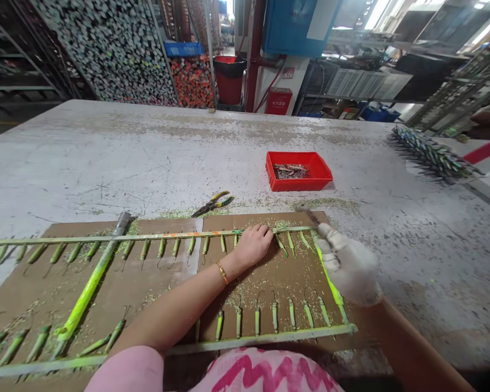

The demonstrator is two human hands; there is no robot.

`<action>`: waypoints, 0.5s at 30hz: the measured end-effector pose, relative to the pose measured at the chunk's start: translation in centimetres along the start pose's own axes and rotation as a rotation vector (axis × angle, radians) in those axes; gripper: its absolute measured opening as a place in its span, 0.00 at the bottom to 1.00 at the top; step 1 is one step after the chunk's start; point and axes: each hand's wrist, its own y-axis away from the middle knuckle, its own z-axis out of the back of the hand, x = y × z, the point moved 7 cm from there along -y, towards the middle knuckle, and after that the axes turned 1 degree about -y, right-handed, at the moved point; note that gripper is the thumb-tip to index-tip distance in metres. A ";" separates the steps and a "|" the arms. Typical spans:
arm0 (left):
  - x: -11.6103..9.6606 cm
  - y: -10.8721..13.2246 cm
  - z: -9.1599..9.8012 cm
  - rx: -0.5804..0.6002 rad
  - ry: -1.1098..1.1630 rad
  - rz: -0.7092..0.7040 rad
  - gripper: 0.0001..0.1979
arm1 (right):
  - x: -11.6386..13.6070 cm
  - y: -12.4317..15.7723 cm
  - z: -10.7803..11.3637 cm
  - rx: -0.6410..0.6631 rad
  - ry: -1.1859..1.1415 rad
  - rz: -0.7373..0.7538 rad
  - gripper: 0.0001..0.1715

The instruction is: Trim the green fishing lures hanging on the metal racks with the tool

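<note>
The bare left hand (253,245) lay curled over a long green-streaked bar (155,236), fingers closed down across it, with a gold bangle (222,272) on the wrist just behind; the white-gloved right hand (348,265) was closed narrow around a small hand tool (306,210), whose blurred tip stuck out past the fingers just above the bar's right end, though what kind of tool it was could not be told; a second green bar (330,283) ran beneath the glove, and together with a lower bar (261,340) and a diagonal bar (90,284) the pieces formed a rack; slim wooden lure bodies (289,244) with wire hooks hung in rows from the bars, directly under both hands; the rack lay on brown cardboard sheets (269,283) strewn with green shavings (322,204); beyond the cardboard, yellow-handled pliers (212,203) lay on the scuffed grey table (106,163), and a red plastic tray (298,171) held small metal parts; farther right sat a bundle of finished lures (433,155); past the table's edge stood a red bucket (229,79) and shelves packed with lures (106,49).
</note>
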 end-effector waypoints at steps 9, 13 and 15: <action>0.1 0.0 -0.2 -0.032 -0.006 0.022 0.05 | 1.1 0.2 -4.1 0.282 0.089 0.096 0.34; -0.2 0.0 -0.4 -0.081 0.024 0.048 0.06 | 0.9 0.7 -4.6 0.272 0.086 0.073 0.33; -0.3 -0.2 -0.4 -0.088 0.023 0.056 0.07 | 0.9 1.0 -4.9 0.271 0.084 0.064 0.33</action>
